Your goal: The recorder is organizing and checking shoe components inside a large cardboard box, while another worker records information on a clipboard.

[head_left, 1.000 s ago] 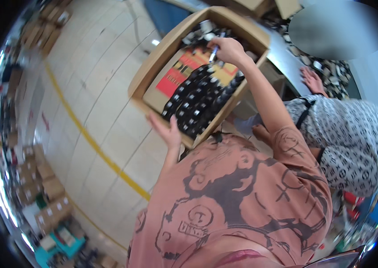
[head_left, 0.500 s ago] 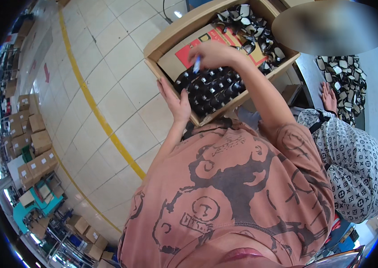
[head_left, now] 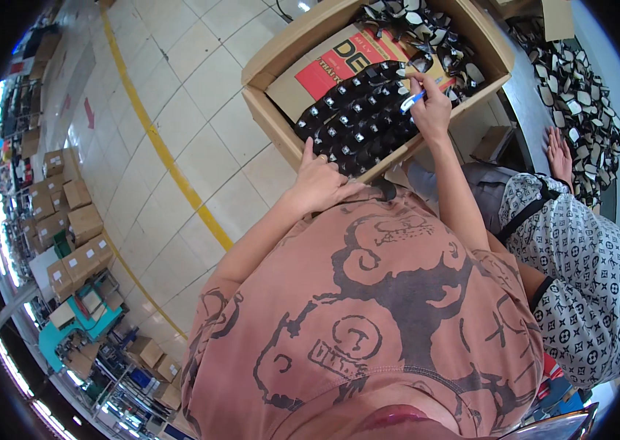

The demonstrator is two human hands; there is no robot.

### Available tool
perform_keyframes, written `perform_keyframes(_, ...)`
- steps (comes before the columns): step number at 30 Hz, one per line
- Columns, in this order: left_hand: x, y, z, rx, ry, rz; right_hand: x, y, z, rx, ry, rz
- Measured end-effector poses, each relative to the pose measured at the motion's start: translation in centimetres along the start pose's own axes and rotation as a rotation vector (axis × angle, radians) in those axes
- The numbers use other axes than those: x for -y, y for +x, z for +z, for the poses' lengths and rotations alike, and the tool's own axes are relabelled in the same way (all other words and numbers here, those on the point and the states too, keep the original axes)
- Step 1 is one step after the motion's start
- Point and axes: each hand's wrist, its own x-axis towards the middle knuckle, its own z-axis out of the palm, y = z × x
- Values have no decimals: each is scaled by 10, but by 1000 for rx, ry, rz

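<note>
A cardboard box (head_left: 266, 121) stands in front of my body, tilted in the view. Inside its near part, black pieces (head_left: 358, 121) with small white marks lie in neat rows. My right hand (head_left: 433, 108) is closed around a blue-and-white pen (head_left: 412, 101) above the right end of these rows. Its fingertips are at a small white mark on a piece. My left hand (head_left: 322, 180) bends over the near left rim of the box, fingers on the inner side and touching or close to the rows.
A printed cardboard flap (head_left: 336, 66) separates the rows from loose black pieces (head_left: 427, 29) at the box's far side. On the right, a co-worker's hand (head_left: 559, 155) rests beside a heap of similar pieces (head_left: 581, 110) on a table. Stacked cartons (head_left: 79, 213) stand far left, beyond a yellow floor line (head_left: 160, 147).
My right hand has moved right and nearer along the rows with the pen. My left hand has slid from the box's left side to its near corner. The view has shifted slightly.
</note>
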Motion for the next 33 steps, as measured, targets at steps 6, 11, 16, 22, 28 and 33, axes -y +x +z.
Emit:
perform_keyframes(6, 7, 11, -10, 51, -76, -135, 0, -2, -1, 7, -84, -82)
perform_keyframes(11, 17, 20, -19, -366, -103, -142, 3, -1, -1, 25, -99, -40)
perform_keyframes(16, 30, 22, -24, -20, 33, -223, 4, 0, -2, 49, -107, -8)
perform_keyframes(22, 56, 30, -26, -361, 31, -167, 4, -2, 0, 75, -117, 27)
perform_keyframes(28, 101, 63, -66, -41, 169, -411, 9, 1, 0, 112, -129, 50)
perform_keyframes(33, 122, 94, -80, 107, 306, -464, 1, 7, -4, 50, -116, -14)
